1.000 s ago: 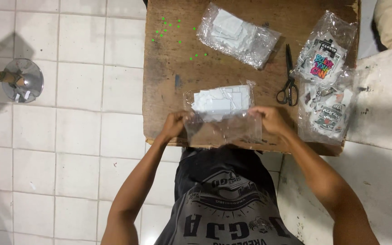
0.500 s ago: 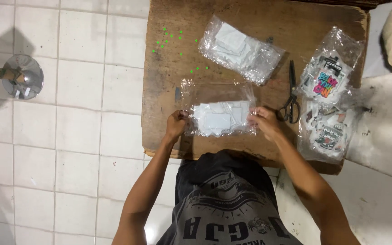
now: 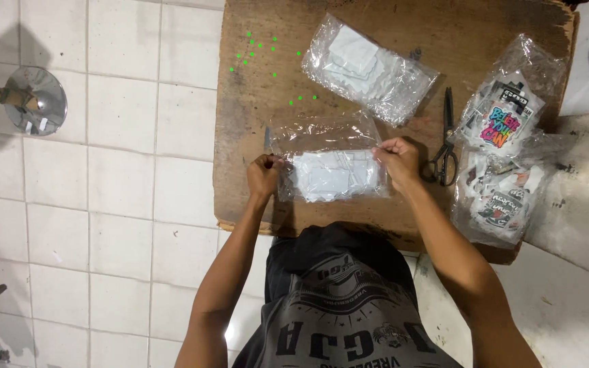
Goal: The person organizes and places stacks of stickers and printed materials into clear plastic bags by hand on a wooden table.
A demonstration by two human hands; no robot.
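Four clear plastic bags lie on the one wooden table [image 3: 253,116]: two hold white pieces, the pinched bag [image 3: 328,167] and another [image 3: 369,68], and two hold colourful stickers (one [image 3: 506,116], one [image 3: 506,197]). One pair of black scissors [image 3: 444,146]. Two hands, left [image 3: 264,176] and right [image 3: 397,160].

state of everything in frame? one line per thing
left hand: pinching the left edge of the clear bag
right hand: pinching the bag's right edge
clear bag: flat on the wooden board, white pieces inside, flap up
second clear bag: lying apart, holds white pieces, untouched
scissors: lying closed, right of the hand
sticker bags: piled at the board's right edge
wooden board: worn, dotted with small green spots
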